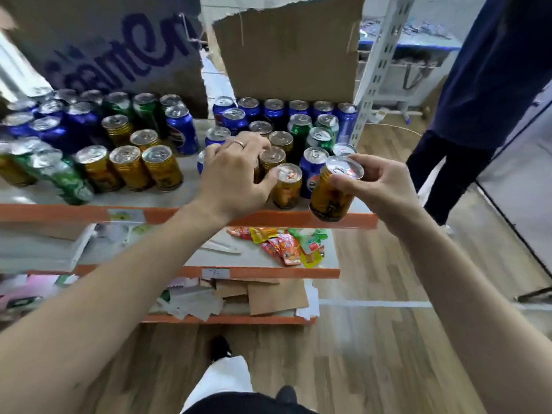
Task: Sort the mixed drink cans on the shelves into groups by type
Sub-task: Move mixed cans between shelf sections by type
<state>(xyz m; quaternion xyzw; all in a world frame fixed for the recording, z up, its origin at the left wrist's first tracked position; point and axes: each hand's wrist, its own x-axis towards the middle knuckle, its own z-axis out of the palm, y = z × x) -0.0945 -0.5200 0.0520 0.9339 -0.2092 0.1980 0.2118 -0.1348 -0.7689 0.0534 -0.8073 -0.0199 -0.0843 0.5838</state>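
Gripping a short gold aluminium drink can by its rim in my right hand, I am holding it tilted in the air just off the front right edge of the orange-edged grey top shelf. My left hand is curling over a cluster of matching gold cans at the shelf front, fingers wrapping one hidden beneath. Blue cola cans and green cans are standing mixed behind.

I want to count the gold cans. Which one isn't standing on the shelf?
The short gold metal can gripped by the right hand. It hangs tilted before the orange shelf edge; the other gold cans stand upright on the shelf.
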